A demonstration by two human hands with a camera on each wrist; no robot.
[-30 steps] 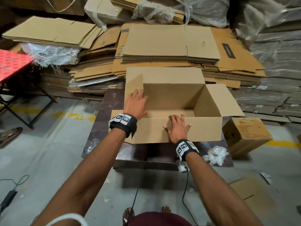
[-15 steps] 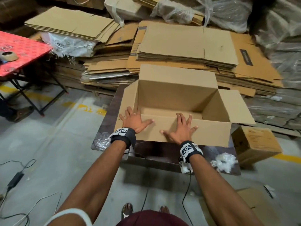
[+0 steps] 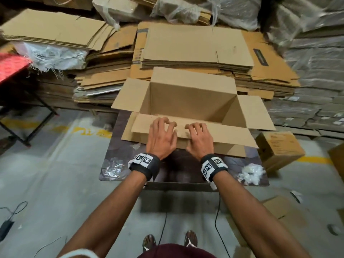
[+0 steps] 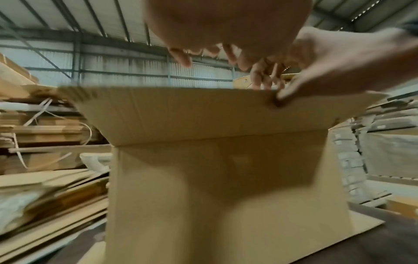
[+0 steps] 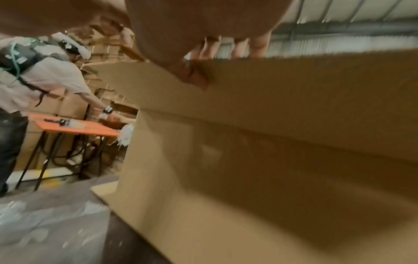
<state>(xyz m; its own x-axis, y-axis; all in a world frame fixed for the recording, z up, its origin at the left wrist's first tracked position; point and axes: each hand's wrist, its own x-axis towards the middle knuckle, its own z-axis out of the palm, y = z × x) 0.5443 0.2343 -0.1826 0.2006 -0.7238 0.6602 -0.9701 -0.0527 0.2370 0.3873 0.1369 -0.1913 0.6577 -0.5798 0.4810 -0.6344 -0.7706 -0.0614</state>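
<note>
An open brown cardboard box point(image 3: 189, 97) stands on a low dark table point(image 3: 178, 168), its four flaps spread outward. My right hand point(image 3: 199, 136) grips the near flap point(image 3: 229, 135). The right wrist view shows its thumb against the flap's point(image 5: 294, 85) outer face and its fingers point(image 5: 210, 48) over the edge. My left hand point(image 3: 162, 135) is close beside it on the left, fingers bent like a claw over the same flap. In the left wrist view its fingertips point(image 4: 181, 57) sit a little above the flap's point(image 4: 203, 110) edge, holding nothing. The box looks empty inside.
Stacks of flattened cartons point(image 3: 195, 49) rise right behind the box. A small closed carton point(image 3: 279, 149) sits on the floor at the right, crumpled plastic point(image 3: 249, 173) on the table corner. A red table point(image 3: 11, 66) stands left, where another person point(image 5: 40, 75) works. Cables cross the floor.
The near flap hung down the front under both flat palms; it now tilts up and outward. My left hand slid right next to the right one, and all fingers curled. The left side flap swung outward.
</note>
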